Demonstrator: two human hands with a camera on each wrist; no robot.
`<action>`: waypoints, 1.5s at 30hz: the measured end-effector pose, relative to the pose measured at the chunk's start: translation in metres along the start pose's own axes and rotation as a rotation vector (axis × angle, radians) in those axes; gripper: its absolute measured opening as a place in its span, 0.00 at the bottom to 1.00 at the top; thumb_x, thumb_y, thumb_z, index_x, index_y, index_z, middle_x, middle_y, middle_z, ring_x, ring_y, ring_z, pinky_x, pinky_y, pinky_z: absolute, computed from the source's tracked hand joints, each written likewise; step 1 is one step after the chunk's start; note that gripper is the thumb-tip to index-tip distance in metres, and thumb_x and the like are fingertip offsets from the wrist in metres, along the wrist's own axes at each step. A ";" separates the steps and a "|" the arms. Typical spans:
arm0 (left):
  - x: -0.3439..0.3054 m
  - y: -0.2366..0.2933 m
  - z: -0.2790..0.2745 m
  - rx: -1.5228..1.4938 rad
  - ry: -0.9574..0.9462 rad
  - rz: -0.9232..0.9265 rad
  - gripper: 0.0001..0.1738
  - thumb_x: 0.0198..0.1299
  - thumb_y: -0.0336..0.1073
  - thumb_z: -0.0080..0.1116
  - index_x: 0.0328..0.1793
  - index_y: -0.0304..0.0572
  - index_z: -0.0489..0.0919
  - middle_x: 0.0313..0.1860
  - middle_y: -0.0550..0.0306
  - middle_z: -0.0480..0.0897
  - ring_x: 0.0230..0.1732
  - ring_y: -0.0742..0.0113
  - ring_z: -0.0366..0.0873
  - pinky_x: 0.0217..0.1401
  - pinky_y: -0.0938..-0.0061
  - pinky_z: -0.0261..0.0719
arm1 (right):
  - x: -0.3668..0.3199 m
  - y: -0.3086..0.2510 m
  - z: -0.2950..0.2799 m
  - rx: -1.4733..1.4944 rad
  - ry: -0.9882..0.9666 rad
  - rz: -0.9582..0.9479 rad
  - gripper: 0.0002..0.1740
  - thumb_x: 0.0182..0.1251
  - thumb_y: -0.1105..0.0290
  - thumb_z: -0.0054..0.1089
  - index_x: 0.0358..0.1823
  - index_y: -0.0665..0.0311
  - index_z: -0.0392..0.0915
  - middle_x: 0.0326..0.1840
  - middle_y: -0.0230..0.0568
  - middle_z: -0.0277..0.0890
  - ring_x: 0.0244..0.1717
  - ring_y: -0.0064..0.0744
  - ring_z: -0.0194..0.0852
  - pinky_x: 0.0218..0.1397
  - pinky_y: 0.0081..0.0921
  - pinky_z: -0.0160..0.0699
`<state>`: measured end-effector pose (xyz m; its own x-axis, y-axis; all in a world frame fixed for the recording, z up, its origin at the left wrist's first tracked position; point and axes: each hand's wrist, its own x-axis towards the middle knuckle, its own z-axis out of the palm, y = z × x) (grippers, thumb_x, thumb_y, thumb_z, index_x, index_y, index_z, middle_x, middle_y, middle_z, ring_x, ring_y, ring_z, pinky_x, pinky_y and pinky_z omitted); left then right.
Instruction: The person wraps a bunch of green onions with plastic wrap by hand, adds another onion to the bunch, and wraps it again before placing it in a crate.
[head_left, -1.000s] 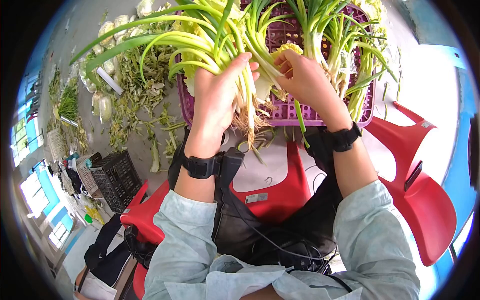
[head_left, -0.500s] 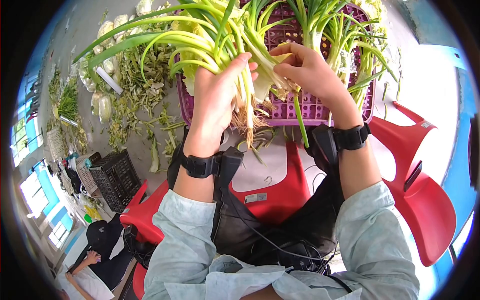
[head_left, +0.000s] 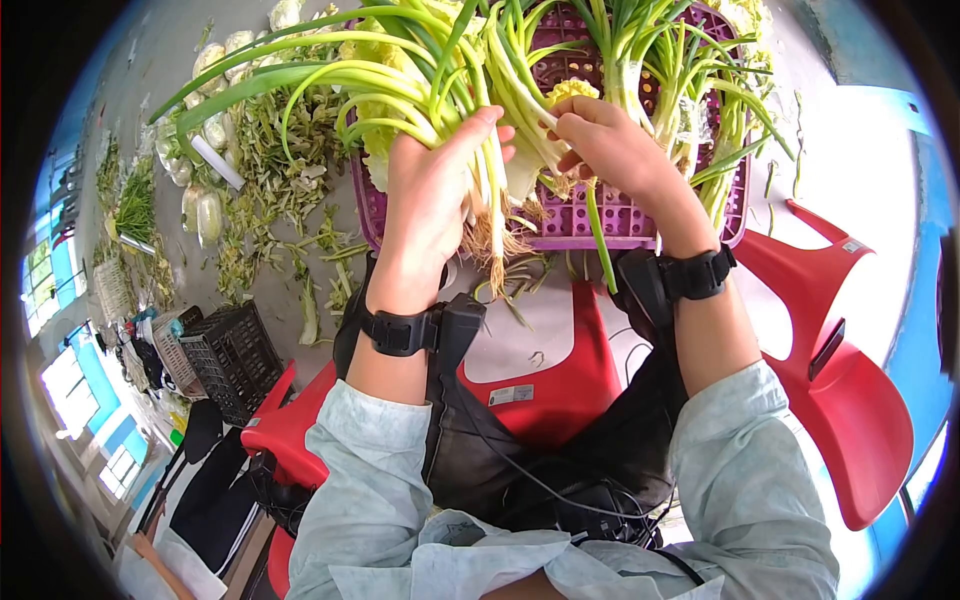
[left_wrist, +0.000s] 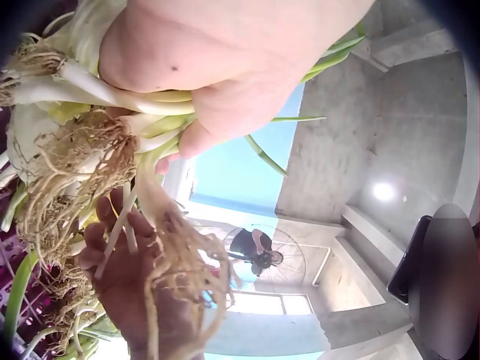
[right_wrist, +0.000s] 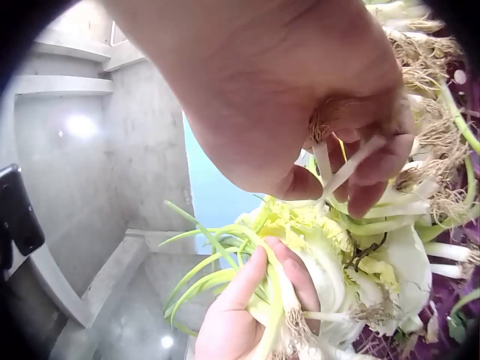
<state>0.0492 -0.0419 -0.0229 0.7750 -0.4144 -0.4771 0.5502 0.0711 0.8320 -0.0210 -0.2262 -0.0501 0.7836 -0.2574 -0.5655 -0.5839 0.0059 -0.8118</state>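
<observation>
In the head view the left hand (head_left: 430, 195) grips a bunch of green onions (head_left: 488, 190), roots hanging toward the body and leaves fanning to the left. The right hand (head_left: 625, 150) pinches thin white onion stalks between thumb and fingers, which the right wrist view shows as white stalks (right_wrist: 346, 169) with a small root tuft. Beneath both hands is a purple crate (head_left: 590, 240) holding more green onions (head_left: 625, 85) and pale cabbage (right_wrist: 330, 277). Long roots (left_wrist: 187, 277) dangle below the left hand in the left wrist view.
Leaf trimmings (head_left: 285, 190) and wrapped cabbages (head_left: 210, 215) lie left of the crate. A black crate (head_left: 235, 365) is at the lower left, with part of another person (head_left: 200, 520) below it. Red chairs (head_left: 840, 400) stand at the right and under the arms.
The right hand has shifted slightly down and right from a second ago, its fingers drawn closer together. The left hand stays nearly still around its bunch. The person at the lower left has moved.
</observation>
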 end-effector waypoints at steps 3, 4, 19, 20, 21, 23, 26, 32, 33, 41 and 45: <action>0.000 0.000 0.000 -0.001 0.007 0.000 0.17 0.69 0.34 0.67 0.59 0.30 0.81 0.50 0.51 0.86 0.49 0.62 0.87 0.51 0.68 0.88 | 0.004 0.003 -0.002 -0.288 0.058 -0.146 0.22 0.68 0.56 0.64 0.55 0.65 0.82 0.36 0.44 0.85 0.36 0.37 0.87 0.43 0.34 0.83; 0.000 0.000 0.001 0.002 0.005 0.005 0.18 0.69 0.34 0.67 0.59 0.30 0.81 0.50 0.51 0.86 0.49 0.62 0.87 0.51 0.68 0.88 | 0.002 0.003 -0.001 -0.335 0.109 -0.213 0.22 0.68 0.56 0.65 0.55 0.64 0.82 0.36 0.45 0.86 0.36 0.39 0.87 0.43 0.35 0.83; 0.001 0.000 -0.001 0.000 0.003 0.039 0.18 0.70 0.34 0.66 0.60 0.29 0.81 0.50 0.50 0.87 0.47 0.62 0.87 0.49 0.69 0.88 | -0.005 -0.011 -0.005 0.311 0.277 -0.653 0.11 0.72 0.72 0.67 0.52 0.67 0.83 0.46 0.34 0.83 0.48 0.24 0.82 0.58 0.22 0.78; 0.001 0.000 -0.001 -0.001 0.004 0.039 0.18 0.70 0.34 0.66 0.59 0.30 0.81 0.50 0.50 0.87 0.47 0.62 0.87 0.49 0.69 0.88 | -0.008 -0.014 -0.006 0.434 0.211 -0.683 0.09 0.73 0.76 0.65 0.52 0.68 0.82 0.46 0.30 0.83 0.49 0.19 0.80 0.57 0.18 0.77; 0.001 0.000 0.000 -0.001 0.005 0.038 0.17 0.70 0.34 0.66 0.59 0.30 0.81 0.50 0.50 0.87 0.47 0.62 0.87 0.49 0.69 0.87 | -0.007 -0.013 -0.006 0.491 0.177 -0.700 0.09 0.74 0.76 0.65 0.52 0.68 0.81 0.46 0.30 0.82 0.48 0.19 0.80 0.56 0.18 0.77; 0.001 0.000 0.000 -0.002 0.005 0.036 0.17 0.70 0.34 0.66 0.60 0.30 0.80 0.50 0.50 0.87 0.46 0.63 0.87 0.49 0.69 0.87 | -0.004 -0.011 -0.006 0.603 0.107 -0.732 0.08 0.74 0.75 0.65 0.51 0.67 0.81 0.44 0.30 0.82 0.47 0.18 0.80 0.55 0.18 0.77; 0.001 -0.001 0.001 0.002 0.003 0.037 0.17 0.71 0.33 0.65 0.60 0.30 0.80 0.50 0.50 0.87 0.46 0.63 0.87 0.49 0.69 0.87 | 0.000 -0.007 -0.003 0.476 0.078 -0.660 0.06 0.73 0.76 0.67 0.47 0.65 0.80 0.39 0.25 0.80 0.41 0.13 0.77 0.45 0.15 0.74; 0.001 -0.001 0.005 -0.011 -0.009 0.089 0.17 0.72 0.32 0.64 0.62 0.32 0.80 0.51 0.52 0.87 0.47 0.64 0.87 0.51 0.69 0.87 | 0.004 0.000 0.005 0.207 0.011 -0.491 0.12 0.66 0.70 0.75 0.44 0.65 0.80 0.33 0.24 0.78 0.35 0.11 0.73 0.37 0.15 0.73; 0.001 -0.002 0.006 -0.011 -0.005 0.101 0.17 0.72 0.32 0.64 0.62 0.32 0.80 0.51 0.52 0.87 0.48 0.64 0.87 0.51 0.69 0.87 | 0.002 -0.001 0.007 0.180 -0.033 -0.471 0.12 0.66 0.70 0.75 0.43 0.65 0.80 0.33 0.25 0.78 0.35 0.11 0.73 0.37 0.16 0.73; 0.002 -0.001 0.001 -0.033 -0.094 0.032 0.19 0.73 0.28 0.58 0.67 0.28 0.77 0.59 0.47 0.85 0.53 0.64 0.86 0.56 0.70 0.85 | -0.004 0.000 0.016 0.074 -0.157 -0.418 0.16 0.63 0.66 0.79 0.43 0.67 0.80 0.33 0.29 0.78 0.36 0.19 0.73 0.41 0.20 0.76; 0.002 0.002 0.002 -0.042 -0.140 0.024 0.19 0.71 0.27 0.60 0.66 0.29 0.78 0.59 0.48 0.86 0.55 0.65 0.85 0.58 0.71 0.83 | -0.004 -0.002 0.014 0.097 -0.143 -0.399 0.18 0.62 0.64 0.80 0.41 0.67 0.80 0.34 0.31 0.79 0.37 0.21 0.75 0.44 0.23 0.78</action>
<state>0.0510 -0.0439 -0.0217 0.7390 -0.5341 -0.4106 0.5468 0.1193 0.8287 -0.0200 -0.2114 -0.0478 0.9693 -0.1214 -0.2140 -0.2125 0.0254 -0.9768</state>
